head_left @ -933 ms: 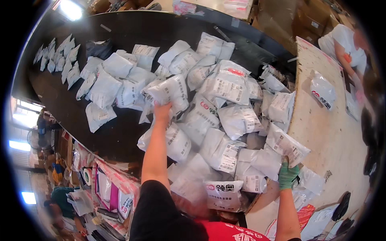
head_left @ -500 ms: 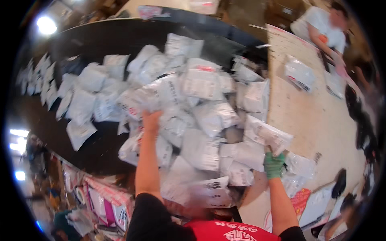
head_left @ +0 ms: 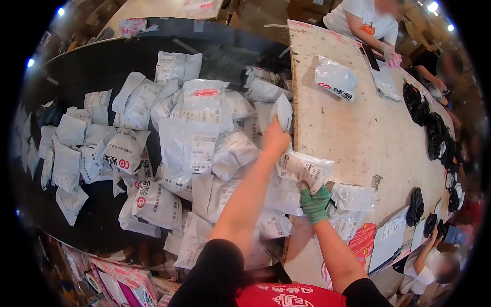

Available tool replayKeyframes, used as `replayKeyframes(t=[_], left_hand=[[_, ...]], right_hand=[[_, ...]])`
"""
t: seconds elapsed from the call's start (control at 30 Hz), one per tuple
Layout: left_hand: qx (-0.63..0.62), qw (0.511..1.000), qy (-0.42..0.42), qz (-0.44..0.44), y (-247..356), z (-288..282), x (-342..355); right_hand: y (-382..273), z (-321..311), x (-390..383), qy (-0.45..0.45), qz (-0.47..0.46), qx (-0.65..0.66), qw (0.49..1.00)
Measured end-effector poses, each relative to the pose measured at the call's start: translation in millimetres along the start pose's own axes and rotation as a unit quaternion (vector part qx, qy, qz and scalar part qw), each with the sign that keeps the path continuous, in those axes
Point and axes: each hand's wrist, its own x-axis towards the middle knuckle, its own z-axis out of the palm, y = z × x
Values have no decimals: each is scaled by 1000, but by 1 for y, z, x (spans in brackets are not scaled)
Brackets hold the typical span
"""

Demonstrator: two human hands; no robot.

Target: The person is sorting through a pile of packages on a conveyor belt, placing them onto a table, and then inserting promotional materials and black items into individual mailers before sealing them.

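My bare left hand point(head_left: 276, 139) reaches across to the right side of the heap and is closed on a grey-white mailer bag point(head_left: 284, 110), seen nearly edge-on. Its fingertips are mostly hidden behind the hand and the bag. My right hand point(head_left: 316, 203), in a green glove, grips the lower edge of another white mailer bag point(head_left: 306, 170) with a printed label, at the border of heap and tabletop. Beneath my arms lies a pile of similar plastic mailers point(head_left: 190, 146), many with labels facing up.
The mailers lie on a dark belt point(head_left: 128, 56). To the right, a pale wooden table point(head_left: 353, 138) carries a white mailer point(head_left: 335, 78), black bags point(head_left: 434, 133) and flat white sheets point(head_left: 391, 238). Other people stand along its far and right sides, one with a pink-gloved hand point(head_left: 392, 56).
My left hand has swung from the left of the pile to its right edge and now holds a bag there. My right hand keeps its mailer. The whole view has shifted.
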Motion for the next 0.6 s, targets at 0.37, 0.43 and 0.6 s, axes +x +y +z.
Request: replayKeyframes(t=[0.37,0.43,0.6], left_hand=[[416,779,388,264,50,-240,-99],[533,777,310,129,7,-249,-95],[337,874,252,242,0,-159,-72]], right_hand=[[0,-1,0,18,-15,-3,1000],[-1,-1,1,10,-3,7,1000],[-2,-2,0,3,14,47,999]])
